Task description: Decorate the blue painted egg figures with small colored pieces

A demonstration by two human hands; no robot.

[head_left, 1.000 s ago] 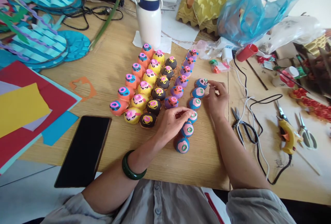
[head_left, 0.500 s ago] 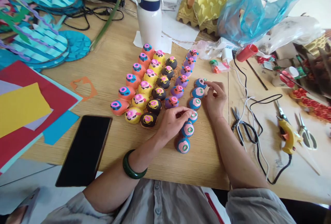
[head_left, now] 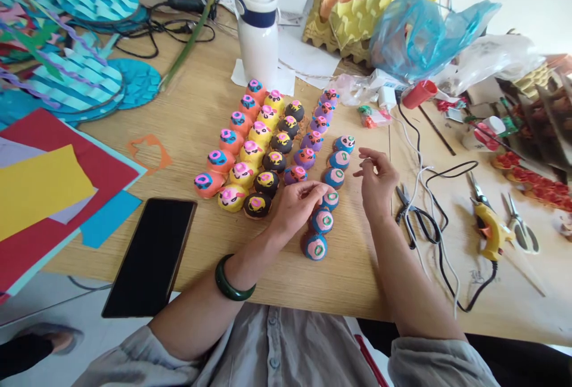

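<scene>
My left hand (head_left: 297,208) is pinched closed beside a row of blue domes with pink faces; whatever lies between its fingertips is too small to make out. Its fingertips are at the blue dome (head_left: 330,198) in the middle of that row, which bears a green ring. A green bangle (head_left: 233,280) circles my left wrist. To the right of the row, my right hand (head_left: 379,181) hovers with thumb and index finger apart, nothing visible between them. Nearest to it is the upper blue dome (head_left: 342,159); the farthest dome (head_left: 344,143) has dark marks.
Orange domes (head_left: 221,161), yellow domes (head_left: 242,173), black domes (head_left: 273,162) and purple domes (head_left: 304,158) stand in rows to the left. A phone (head_left: 149,256) lies at the near left. Scissors (head_left: 417,214), a glue gun (head_left: 491,229) and cables are on the right. A white bottle (head_left: 258,41) stands behind.
My right hand has drawn back to the right, away from the farthest blue dome, and its fingers have spread a little. My left hand stays pinched at the same dome.
</scene>
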